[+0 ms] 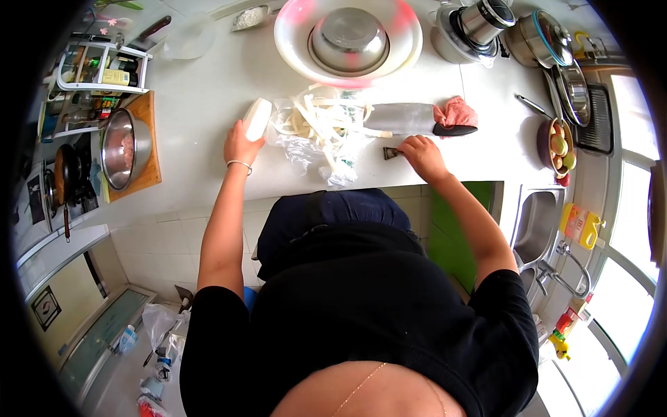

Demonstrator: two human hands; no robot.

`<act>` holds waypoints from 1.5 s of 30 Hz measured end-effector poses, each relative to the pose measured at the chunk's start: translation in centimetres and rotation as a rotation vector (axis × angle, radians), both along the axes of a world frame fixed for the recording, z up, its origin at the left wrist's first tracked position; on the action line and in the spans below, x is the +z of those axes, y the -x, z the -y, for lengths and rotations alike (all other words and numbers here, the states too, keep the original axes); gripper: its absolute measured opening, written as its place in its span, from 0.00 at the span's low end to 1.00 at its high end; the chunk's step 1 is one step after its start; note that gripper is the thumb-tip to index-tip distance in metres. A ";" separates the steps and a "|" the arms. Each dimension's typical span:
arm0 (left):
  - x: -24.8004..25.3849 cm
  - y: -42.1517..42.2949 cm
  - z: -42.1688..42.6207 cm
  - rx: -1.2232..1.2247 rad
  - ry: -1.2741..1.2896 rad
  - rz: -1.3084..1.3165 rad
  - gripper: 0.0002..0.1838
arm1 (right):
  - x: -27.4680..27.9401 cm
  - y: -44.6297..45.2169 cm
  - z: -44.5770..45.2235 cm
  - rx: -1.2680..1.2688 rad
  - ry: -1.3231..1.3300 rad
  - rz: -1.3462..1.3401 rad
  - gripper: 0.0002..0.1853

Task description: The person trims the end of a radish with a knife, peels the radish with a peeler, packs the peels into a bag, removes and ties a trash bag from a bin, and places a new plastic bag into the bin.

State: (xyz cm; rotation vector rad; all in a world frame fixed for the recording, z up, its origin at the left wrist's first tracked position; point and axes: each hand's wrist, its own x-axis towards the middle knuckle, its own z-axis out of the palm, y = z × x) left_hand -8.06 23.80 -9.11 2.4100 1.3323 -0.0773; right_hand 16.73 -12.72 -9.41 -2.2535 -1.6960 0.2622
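My left hand (242, 144) is closed around the lower end of a peeled white radish (258, 117), which tilts up and to the right over the counter. Beside it, long pale peelings (321, 117) lie heaped on a crumpled clear plastic bag (340, 174). Fingers of my right hand (422, 157) are closed on a small dark peeler (391, 153) close to the counter's front edge; its handle is hidden by the hand. Just beyond that hand rests a cleaver (403, 118), blade to the left, with a pink cloth (456, 111) against its dark handle.
A large basin (294, 57) holding a metal bowl (350, 38) stands at the back. On the left, a metal bowl of meat (118, 149) sits on a wooden board (154, 167). A food chopper (479, 31), a vegetable bowl (545, 142) and the sink (540, 215) are at right.
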 end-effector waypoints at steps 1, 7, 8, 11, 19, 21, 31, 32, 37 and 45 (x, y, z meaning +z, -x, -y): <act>0.1 -0.2 0.2 0.002 -0.017 -0.028 0.39 | -0.5 0.4 -0.2 0.025 -0.021 -0.023 0.07; 0.6 -0.6 0.3 0.000 -0.139 -0.065 0.39 | 0.1 1.0 -2.0 -0.130 -0.226 -0.097 0.07; 1.6 -0.6 0.8 0.022 -0.217 -0.039 0.36 | 0.0 -0.2 -1.9 -0.191 -0.275 -0.021 0.08; 3.0 -0.3 2.6 -0.209 -0.424 0.490 0.28 | -0.1 -3.8 0.1 -0.335 -0.081 0.421 0.15; 4.8 -6.6 13.2 -0.945 -0.133 0.548 0.18 | 2.0 -6.7 3.2 -0.159 0.030 0.256 0.22; 3.9 -7.3 14.5 -0.926 -0.187 0.237 0.28 | 3.1 -6.3 5.3 -0.154 0.034 0.173 0.23; 2.6 -8.6 14.0 -0.877 -0.094 -0.069 0.32 | 0.1 -6.3 9.0 -0.548 0.082 0.257 0.29; 2.4 -8.1 13.9 -0.874 -0.096 -0.070 0.32 | 0.2 -6.1 8.7 -0.539 0.052 0.349 0.29; 3.3 -7.1 13.7 -0.921 -0.192 0.098 0.35 | 1.0 -3.0 -2.2 -0.334 -0.259 -0.052 0.14; 1.0 -6.5 13.3 -0.897 -0.094 -0.031 0.36 | -0.7 2.5 -11.6 -0.691 -0.128 -0.580 0.12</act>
